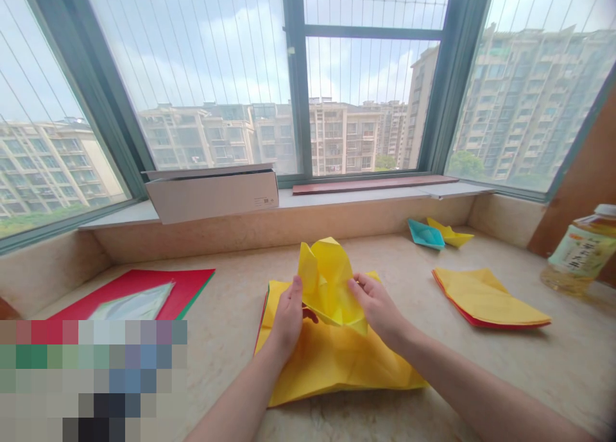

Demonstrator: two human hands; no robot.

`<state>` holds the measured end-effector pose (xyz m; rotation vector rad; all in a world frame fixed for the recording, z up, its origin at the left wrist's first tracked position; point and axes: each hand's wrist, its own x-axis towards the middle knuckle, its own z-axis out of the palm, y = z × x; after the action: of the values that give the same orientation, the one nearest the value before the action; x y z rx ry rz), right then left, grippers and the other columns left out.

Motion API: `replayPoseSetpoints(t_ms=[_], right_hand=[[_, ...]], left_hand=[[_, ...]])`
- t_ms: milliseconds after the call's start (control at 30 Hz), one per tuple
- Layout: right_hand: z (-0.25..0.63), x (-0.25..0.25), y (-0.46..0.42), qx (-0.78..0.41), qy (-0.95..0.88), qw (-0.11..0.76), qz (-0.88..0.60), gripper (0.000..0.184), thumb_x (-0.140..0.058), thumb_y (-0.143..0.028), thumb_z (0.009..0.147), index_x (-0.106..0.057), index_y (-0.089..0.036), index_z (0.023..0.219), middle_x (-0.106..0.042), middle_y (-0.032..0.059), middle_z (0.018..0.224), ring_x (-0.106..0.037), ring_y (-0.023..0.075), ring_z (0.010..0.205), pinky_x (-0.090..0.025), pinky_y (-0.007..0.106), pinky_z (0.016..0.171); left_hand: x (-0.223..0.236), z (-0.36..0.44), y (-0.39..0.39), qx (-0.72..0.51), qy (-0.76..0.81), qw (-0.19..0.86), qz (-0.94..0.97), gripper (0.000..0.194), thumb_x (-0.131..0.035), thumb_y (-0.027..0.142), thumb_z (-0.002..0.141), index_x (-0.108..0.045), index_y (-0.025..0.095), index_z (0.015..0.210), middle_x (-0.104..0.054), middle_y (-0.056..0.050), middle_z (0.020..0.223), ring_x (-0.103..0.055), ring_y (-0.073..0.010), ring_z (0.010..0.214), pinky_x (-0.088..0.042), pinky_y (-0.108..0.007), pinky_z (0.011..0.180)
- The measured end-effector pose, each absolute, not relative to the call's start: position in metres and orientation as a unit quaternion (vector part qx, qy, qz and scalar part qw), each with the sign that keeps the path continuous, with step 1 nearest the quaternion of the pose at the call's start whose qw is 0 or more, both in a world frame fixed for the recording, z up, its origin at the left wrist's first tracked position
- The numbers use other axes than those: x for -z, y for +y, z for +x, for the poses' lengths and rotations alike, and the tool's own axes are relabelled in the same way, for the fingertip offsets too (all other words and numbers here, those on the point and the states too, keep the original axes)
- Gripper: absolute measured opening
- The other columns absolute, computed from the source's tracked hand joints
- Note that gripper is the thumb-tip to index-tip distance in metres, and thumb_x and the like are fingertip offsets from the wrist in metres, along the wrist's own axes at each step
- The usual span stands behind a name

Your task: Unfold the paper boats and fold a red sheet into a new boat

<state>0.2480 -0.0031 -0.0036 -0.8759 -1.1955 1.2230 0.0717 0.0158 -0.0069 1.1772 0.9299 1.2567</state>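
Observation:
A folded sheet of yellow paper (330, 269), partly opened into a hollow shape with raised flaps, is held up between my two hands. My left hand (289, 310) pinches its left edge, with some fingers tucked underneath. On the other side, my right hand (373, 297) grips the right edge between thumb and fingers. Directly below lies a stack of yellow paper (327, 365), creased on top, with red and green edges showing at its left. The underside of the folded paper is hidden.
A blue paper boat (426, 234) and a yellow paper boat (455, 235) sit at the back right. Nearer are more paper sheets (486, 291) and a drink bottle (580, 253). Red paper (190, 285) lies left; a white box (216, 195) stands on the sill. Pixelation covers the lower left.

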Motion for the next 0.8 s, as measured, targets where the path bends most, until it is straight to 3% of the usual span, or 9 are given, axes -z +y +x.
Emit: replayPoseSetpoints(t_ms=[200, 333, 467, 567, 700, 800], right_hand=[[0.258, 0.010, 0.010, -0.535, -0.473, 0.562, -0.417, 0.035, -0.065, -0.051, 0.078, -0.062, -0.019, 0.089, -0.073, 0.0035, 0.076, -0.069, 0.0207, 0.063, -0.051, 0.029, 0.056], [0.258, 0.010, 0.010, -0.540, -0.474, 0.552, -0.424, 0.035, -0.063, -0.052, 0.078, -0.065, -0.018, 0.089, -0.073, 0.0037, 0.075, -0.068, 0.0203, 0.062, -0.050, 0.028, 0.055], [0.256, 0.009, 0.006, -0.485, -0.511, 0.574, -0.417, 0.040, -0.059, -0.053, 0.083, -0.066, -0.018, 0.100, -0.074, 0.0058, 0.080, -0.069, 0.0221, 0.066, -0.052, 0.029, 0.057], [0.253, 0.010, -0.001, -0.398, -0.561, 0.572, -0.447, 0.044, -0.053, -0.054, 0.089, -0.066, -0.019, 0.111, -0.075, 0.0070, 0.085, -0.069, 0.0223, 0.066, -0.051, 0.029, 0.056], [0.247, 0.013, -0.010, -0.289, -0.629, 0.549, -0.469, 0.040, -0.050, -0.047, 0.094, -0.065, -0.021, 0.119, -0.075, 0.0078, 0.096, -0.070, 0.0224, 0.077, -0.054, 0.031, 0.069], [0.241, 0.013, -0.017, -0.270, -0.667, 0.528, -0.451, 0.038, -0.050, -0.040, 0.095, -0.062, -0.022, 0.126, -0.074, 0.0073, 0.103, -0.070, 0.0226, 0.086, -0.054, 0.032, 0.078]], left_hand=[[0.012, 0.071, 0.017, -0.553, 0.356, 0.591, 0.467, 0.067, -0.051, 0.072, 0.082, -0.065, 0.011, 0.105, -0.072, -0.015, 0.098, -0.068, -0.0197, 0.067, -0.054, -0.028, 0.051], [0.012, 0.071, 0.018, -0.554, 0.363, 0.585, 0.468, 0.069, -0.047, 0.074, 0.083, -0.065, 0.010, 0.104, -0.072, -0.016, 0.098, -0.070, -0.0220, 0.072, -0.055, -0.028, 0.052], [0.010, 0.070, 0.017, -0.550, 0.413, 0.539, 0.487, 0.064, -0.051, 0.070, 0.083, -0.062, 0.012, 0.106, -0.072, -0.014, 0.097, -0.071, -0.0224, 0.071, -0.057, -0.029, 0.053], [0.012, 0.070, 0.016, -0.560, 0.437, 0.488, 0.508, 0.057, -0.057, 0.061, 0.085, -0.052, 0.019, 0.124, -0.071, -0.012, 0.103, -0.072, -0.0215, 0.076, -0.059, -0.030, 0.058], [0.018, 0.075, 0.013, -0.574, 0.418, 0.473, 0.521, 0.056, -0.055, 0.049, 0.091, -0.038, 0.026, 0.138, -0.068, -0.011, 0.116, -0.072, -0.0210, 0.088, -0.060, -0.031, 0.069], [0.020, 0.081, 0.010, -0.560, 0.397, 0.492, 0.536, 0.070, -0.067, 0.038, 0.084, -0.032, 0.028, 0.143, -0.063, -0.012, 0.128, -0.070, -0.0226, 0.098, -0.059, -0.031, 0.078]])
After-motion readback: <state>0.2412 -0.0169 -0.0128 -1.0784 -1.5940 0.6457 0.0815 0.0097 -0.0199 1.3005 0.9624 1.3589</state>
